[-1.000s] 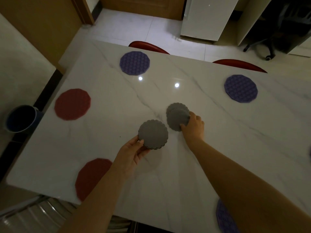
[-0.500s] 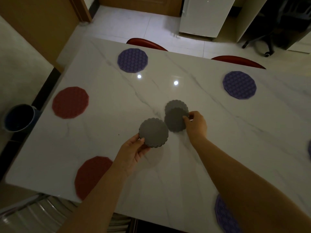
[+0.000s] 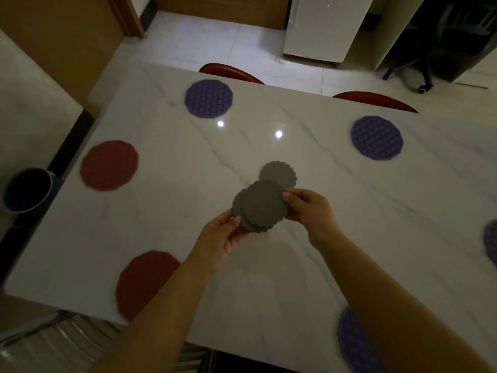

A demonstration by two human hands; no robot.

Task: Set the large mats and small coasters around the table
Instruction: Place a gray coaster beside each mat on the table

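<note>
Above the middle of the white marble table [image 3: 295, 278], both my hands hold a small stack of grey scalloped coasters [image 3: 261, 205]. My left hand [image 3: 220, 238] grips the lower left edge of the stack, and my right hand [image 3: 309, 208] pinches the top coaster at its right edge. One more grey coaster [image 3: 278, 173] lies flat on the table just behind the stack. Large mats lie around the edges: red mats [image 3: 109, 165] [image 3: 145, 284] at the left, purple mats [image 3: 208, 98] [image 3: 376, 137] at the far side, and purple mats [image 3: 352, 343] [image 3: 490, 240] at the near right.
Two red chairs [image 3: 231, 72] [image 3: 373, 100] are tucked in at the table's far side. A blue bucket [image 3: 25, 189] stands on the floor to the left. A white cabinet [image 3: 325, 25] and an office chair base [image 3: 414, 76] are beyond the table.
My right hand lifted a coaster off the table pile and brought it onto the one in my left hand. One coaster stays on the table.
</note>
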